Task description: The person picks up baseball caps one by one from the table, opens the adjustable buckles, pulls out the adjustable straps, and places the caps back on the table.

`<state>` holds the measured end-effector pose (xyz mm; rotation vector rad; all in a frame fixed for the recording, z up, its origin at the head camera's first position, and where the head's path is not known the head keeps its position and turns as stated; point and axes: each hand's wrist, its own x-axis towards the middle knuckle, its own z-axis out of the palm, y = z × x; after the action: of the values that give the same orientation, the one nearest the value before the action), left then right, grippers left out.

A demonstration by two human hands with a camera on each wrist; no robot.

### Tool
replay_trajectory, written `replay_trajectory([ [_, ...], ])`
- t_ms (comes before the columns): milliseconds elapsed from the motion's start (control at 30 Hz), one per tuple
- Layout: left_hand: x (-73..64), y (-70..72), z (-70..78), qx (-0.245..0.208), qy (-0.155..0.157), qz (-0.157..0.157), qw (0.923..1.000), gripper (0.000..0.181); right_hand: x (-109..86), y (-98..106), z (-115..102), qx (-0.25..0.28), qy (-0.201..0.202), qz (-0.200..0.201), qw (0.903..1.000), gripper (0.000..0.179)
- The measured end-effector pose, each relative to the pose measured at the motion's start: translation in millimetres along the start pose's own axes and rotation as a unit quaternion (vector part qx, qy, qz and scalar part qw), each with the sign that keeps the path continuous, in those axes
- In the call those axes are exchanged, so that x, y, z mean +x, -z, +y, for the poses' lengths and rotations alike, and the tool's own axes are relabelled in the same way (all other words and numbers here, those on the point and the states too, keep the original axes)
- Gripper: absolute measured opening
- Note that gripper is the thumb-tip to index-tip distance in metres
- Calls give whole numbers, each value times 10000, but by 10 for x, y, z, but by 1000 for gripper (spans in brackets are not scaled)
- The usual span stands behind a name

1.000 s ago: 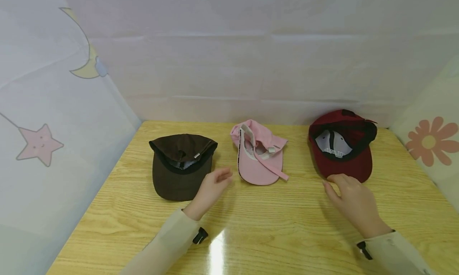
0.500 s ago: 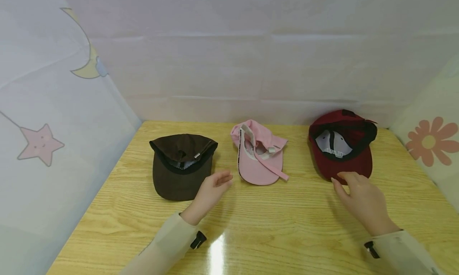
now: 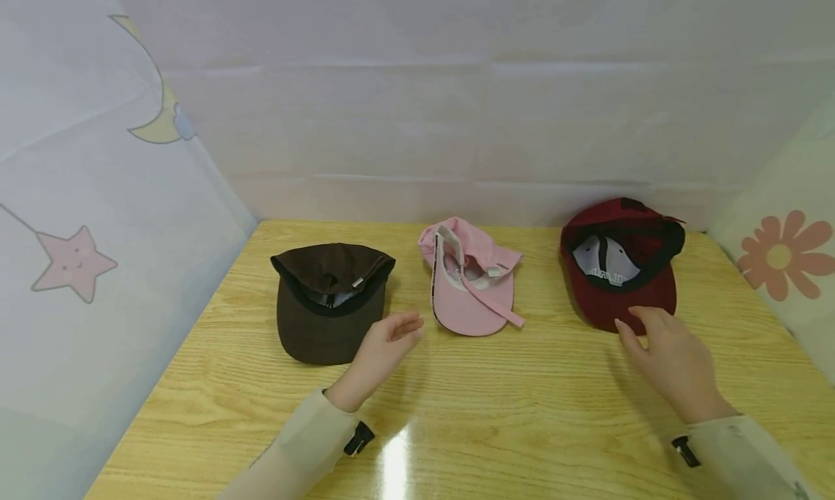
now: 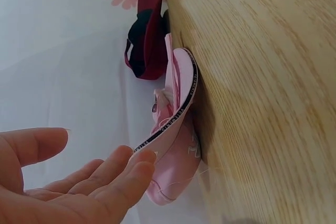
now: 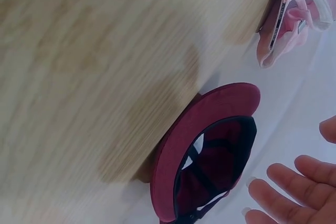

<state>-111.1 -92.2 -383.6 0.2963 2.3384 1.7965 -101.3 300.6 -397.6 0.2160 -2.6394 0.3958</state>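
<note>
- Cap in maroon (image 3: 620, 268) lies far right, inside showing.
- Likely light, soft-crowned; best pinched by its stiffer brim (image 3: 596, 308).
- Right hand (image 3: 678, 366), near it, empty, fingers relaxed; left hand (image 3: 385, 348) likewise empty, relaxed.

Left cap (image 3: 333, 337), middle cap (image 3: 479, 308), right cap (image 3: 603, 293) on table (image 3: 496, 420), backdrop (image 3: 417, 123) behind; left hand (image 3: 383, 342) nearest first two, right hand (image 3: 677, 359) before right cap.

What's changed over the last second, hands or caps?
The right hand moved rightward along the front of the burgundy cap's brim; nothing was visibly gripped or released. The left hand barely shifted. The burgundy, pink cap and dark brown cap stayed put.
</note>
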Motion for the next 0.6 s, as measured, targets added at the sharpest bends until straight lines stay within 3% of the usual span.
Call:
replay_trajectory([
  [200, -11, -4, 22, -43, -89, 7, 10000, 36, 22, 9, 50, 6, -282, -259, 9993, 35],
  [600, -19, -25, 2, -185, -45, -45, 9998, 36, 28, -19, 149, 43, -470, -332, 9983, 38],
])
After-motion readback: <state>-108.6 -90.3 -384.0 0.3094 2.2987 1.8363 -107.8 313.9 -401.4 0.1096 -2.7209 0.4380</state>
